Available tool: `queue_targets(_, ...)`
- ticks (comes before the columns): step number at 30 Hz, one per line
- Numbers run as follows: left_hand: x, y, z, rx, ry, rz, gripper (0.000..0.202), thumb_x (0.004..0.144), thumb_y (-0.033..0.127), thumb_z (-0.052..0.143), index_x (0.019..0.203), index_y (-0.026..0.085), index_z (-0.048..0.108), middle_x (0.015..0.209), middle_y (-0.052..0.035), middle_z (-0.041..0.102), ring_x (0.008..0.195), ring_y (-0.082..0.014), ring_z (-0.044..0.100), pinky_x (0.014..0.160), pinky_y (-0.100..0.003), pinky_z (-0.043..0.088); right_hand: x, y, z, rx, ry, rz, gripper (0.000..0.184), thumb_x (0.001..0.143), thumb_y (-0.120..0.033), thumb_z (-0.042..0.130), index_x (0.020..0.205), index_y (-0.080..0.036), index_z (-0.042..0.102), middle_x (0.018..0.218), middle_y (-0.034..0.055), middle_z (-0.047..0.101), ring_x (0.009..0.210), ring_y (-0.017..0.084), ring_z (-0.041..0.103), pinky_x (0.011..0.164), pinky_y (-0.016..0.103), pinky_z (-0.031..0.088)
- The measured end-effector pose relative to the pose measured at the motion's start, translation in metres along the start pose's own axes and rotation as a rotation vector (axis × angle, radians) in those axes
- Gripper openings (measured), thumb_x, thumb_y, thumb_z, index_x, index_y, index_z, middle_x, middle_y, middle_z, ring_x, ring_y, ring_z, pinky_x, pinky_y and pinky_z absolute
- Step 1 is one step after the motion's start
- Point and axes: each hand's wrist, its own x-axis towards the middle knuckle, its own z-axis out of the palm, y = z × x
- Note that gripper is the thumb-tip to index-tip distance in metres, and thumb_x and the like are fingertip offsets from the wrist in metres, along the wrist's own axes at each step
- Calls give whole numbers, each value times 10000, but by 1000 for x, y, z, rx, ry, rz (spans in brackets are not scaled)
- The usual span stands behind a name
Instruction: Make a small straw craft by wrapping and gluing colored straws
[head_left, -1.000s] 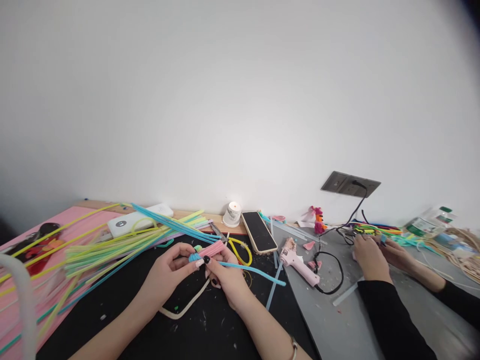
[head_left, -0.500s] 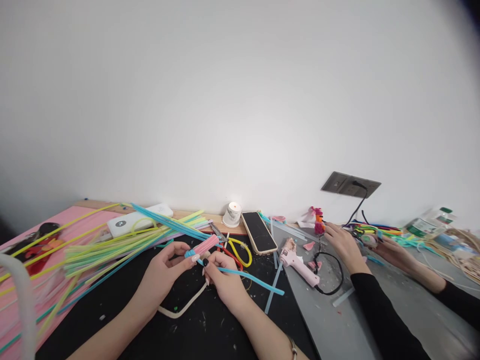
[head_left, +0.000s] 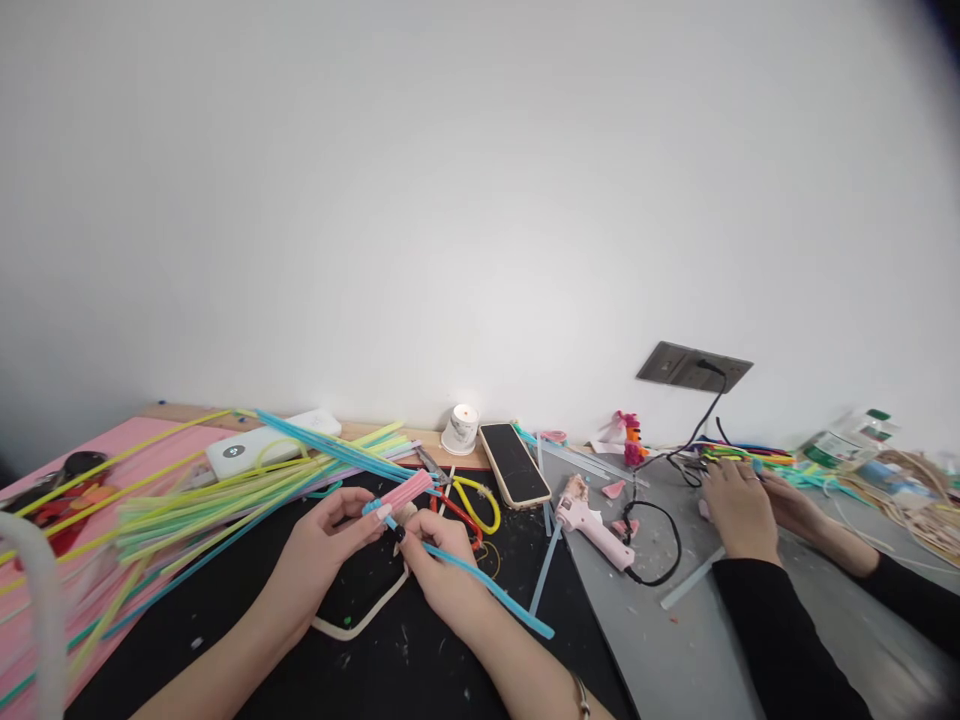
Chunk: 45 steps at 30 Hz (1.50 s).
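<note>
My left hand [head_left: 326, 545] pinches the near end of a short pink bundle of pipe cleaners [head_left: 405, 491], held just above the black mat [head_left: 420, 650]. My right hand [head_left: 442, 570] is closed on a blue pipe cleaner [head_left: 487, 590]. One end of the blue pipe cleaner meets the bundle at its bound end. Its loose end trails down to the right past my wrist. A cream strip [head_left: 360, 620] curls on the mat under my hands.
A heap of long green, yellow and blue pipe cleaners [head_left: 247, 480] lies left. Yellow-handled scissors [head_left: 480, 500], a phone [head_left: 514, 462], a lit candle [head_left: 460, 428] and a pink glue gun [head_left: 592, 520] sit behind. Another person's hands [head_left: 739, 510] work at the right.
My right hand has drawn the blue pipe cleaner down and toward me, its loose end now lower. The other person's hands have come back together from near the glue gun cord.
</note>
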Motion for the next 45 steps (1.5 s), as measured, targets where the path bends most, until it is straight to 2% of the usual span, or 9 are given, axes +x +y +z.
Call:
queue_targets(8, -1, 3, 0, 13, 24, 7, 355, 625, 406, 775, 861, 193, 617, 788, 12, 647, 772, -181, 641, 777, -309, 553, -3, -8, -2, -200, 6, -197, 209, 801, -148, 493, 626, -181, 603, 572, -32, 485, 553, 109, 453, 554, 220, 349)
queue_targets(11, -1, 7, 1, 34, 42, 7, 358, 625, 427, 765, 850, 189, 622, 782, 2, 654, 764, -195, 652, 784, -337, 557, -5, -8, -2, -233, 15, -215, 167, 788, -155, 522, 864, -212, 659, 666, -18, 553, 580, 124, 474, 577, 228, 389)
queue_targets(14, -1, 7, 1, 56, 40, 6, 364, 625, 431, 762, 858, 185, 630, 794, -7, 674, 778, -205, 663, 797, -350, 554, -5, -5, -4, -201, 47, -227, 332, 754, -142, 575, 1068, -239, 627, 778, -3, 617, 577, 128, 489, 589, 238, 428)
queue_targets(17, 0, 4, 0, 62, 35, 3, 375, 614, 430, 769, 858, 181, 631, 790, -12, 682, 772, -210, 665, 784, -350, 554, -5, -4, -6, -190, 21, -324, 266, 787, -148, 570, 1013, -240, 676, 885, 33, 670, 663, 155, 569, 664, 264, 471)
queue_targets(24, 0, 4, -1, 96, 38, 38, 364, 612, 428, 768, 842, 182, 630, 758, -1, 668, 750, -201, 654, 700, -303, 550, -3, 1, -1, -247, -12, -463, 281, 861, -125, 496, 961, -272, 713, 877, 31, 734, 811, 175, 673, 774, 277, 495)
queue_targets(28, 0, 4, -2, 181, 67, 87, 370, 583, 424, 776, 830, 186, 638, 722, 11, 659, 725, -210, 652, 625, -276, 529, -5, -2, 2, -271, -49, -464, 262, 870, -134, 495, 950, -265, 707, 879, 27, 743, 819, 174, 680, 790, 282, 497)
queue_targets(32, 3, 0, -5, 228, 53, 110, 361, 611, 416, 764, 846, 177, 631, 728, 3, 654, 730, -202, 646, 639, -266, 519, -6, -4, 1, -252, -23, -457, 248, 861, -132, 505, 942, -248, 708, 864, 39, 738, 802, 176, 673, 769, 276, 501)
queue_targets(40, 7, -6, -7, 242, -18, 133, 337, 634, 409, 752, 834, 179, 609, 716, -17, 671, 712, -218, 656, 650, -293, 522, -3, 3, -1, -172, 24, -340, 223, 775, -143, 640, 951, -247, 730, 807, 27, 710, 595, 143, 585, 596, 238, 468)
queue_targets(45, 8, -6, -7, 282, -33, 157, 311, 638, 396, 749, 825, 190, 608, 707, -7, 670, 700, -214, 658, 646, -287, 519, -2, 4, 0, -201, 45, -347, 253, 772, -86, 616, 910, -254, 744, 763, 13, 728, 631, 152, 625, 635, 238, 477)
